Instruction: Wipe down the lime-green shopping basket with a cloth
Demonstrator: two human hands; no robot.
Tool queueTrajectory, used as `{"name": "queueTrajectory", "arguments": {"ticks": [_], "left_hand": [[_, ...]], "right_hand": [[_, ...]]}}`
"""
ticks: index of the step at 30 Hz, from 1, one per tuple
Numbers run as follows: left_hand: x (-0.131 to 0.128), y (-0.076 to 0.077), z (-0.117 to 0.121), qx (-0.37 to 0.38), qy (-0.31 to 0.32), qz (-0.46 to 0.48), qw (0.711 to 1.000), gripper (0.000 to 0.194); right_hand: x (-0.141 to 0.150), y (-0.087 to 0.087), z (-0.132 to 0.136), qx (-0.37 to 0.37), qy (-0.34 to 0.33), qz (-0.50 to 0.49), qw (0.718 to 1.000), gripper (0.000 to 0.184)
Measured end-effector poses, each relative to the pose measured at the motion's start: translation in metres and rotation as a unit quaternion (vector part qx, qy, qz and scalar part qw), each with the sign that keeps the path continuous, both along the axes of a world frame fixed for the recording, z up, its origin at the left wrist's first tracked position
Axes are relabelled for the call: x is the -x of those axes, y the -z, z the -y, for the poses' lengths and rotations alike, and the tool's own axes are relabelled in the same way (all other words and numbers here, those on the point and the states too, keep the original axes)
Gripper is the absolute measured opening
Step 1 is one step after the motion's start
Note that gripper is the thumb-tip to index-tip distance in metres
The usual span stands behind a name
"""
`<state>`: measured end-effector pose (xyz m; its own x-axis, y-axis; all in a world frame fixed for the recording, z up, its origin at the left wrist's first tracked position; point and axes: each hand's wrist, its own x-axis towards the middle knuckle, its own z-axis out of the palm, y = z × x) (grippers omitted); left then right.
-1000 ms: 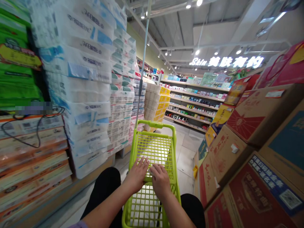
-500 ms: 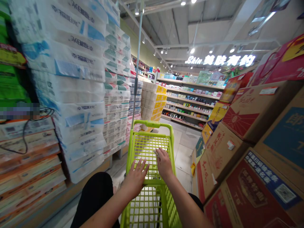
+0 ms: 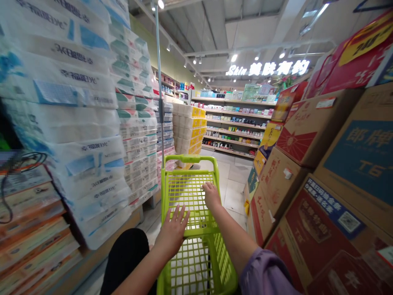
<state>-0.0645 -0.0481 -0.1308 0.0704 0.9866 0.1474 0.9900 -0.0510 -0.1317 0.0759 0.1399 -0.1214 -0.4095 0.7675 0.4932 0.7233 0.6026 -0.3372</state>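
A lime-green shopping basket [image 3: 166, 192] with mesh walls and a raised handle stands upright in front of me, between my knees. My left hand [image 3: 173, 227] lies over the left part of its mesh, fingers straight and spread, holding nothing. My right hand [image 3: 211, 196] is higher, at the right side of the mesh, with its fingers curled together. Whatever may be in those fingers is hidden or too small to name. Both hands are below the basket's handle [image 3: 190, 158], apart from each other.
White-wrapped tissue packs [image 3: 89, 147] are stacked high on the left, beside a metal pole [image 3: 159, 69]. Cardboard cartons [image 3: 285, 174] pile up on the right. A tiled aisle [image 3: 229, 192] runs between them to stocked shelves [image 3: 233, 121] at the back.
My view has moved forward and turned slightly right. My right hand has shifted a little up and right on the mesh, its fingers more curled, and a purple sleeve now shows. My left hand stays spread.
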Motion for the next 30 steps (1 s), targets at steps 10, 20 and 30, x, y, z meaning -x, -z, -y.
{"name": "queueTrajectory", "arguments": {"ticks": [10,20,30], "left_hand": [[-0.001,-0.001,-0.004,-0.005,0.016,-0.029,0.999,0.092],[-0.003,-0.009,-0.001,-0.005,-0.004,-0.013,1.0,0.087],[0.008,0.005,-0.005,-0.008,-0.002,-0.019,1.0,0.086]], "right_hand": [[-0.02,0.021,0.035,-0.043,0.013,-0.042,0.998,0.049],[-0.031,0.021,0.062,-0.037,0.021,-0.043,0.998,0.051],[0.009,-0.018,0.008,-0.006,0.014,-0.07,0.997,0.051]]}}
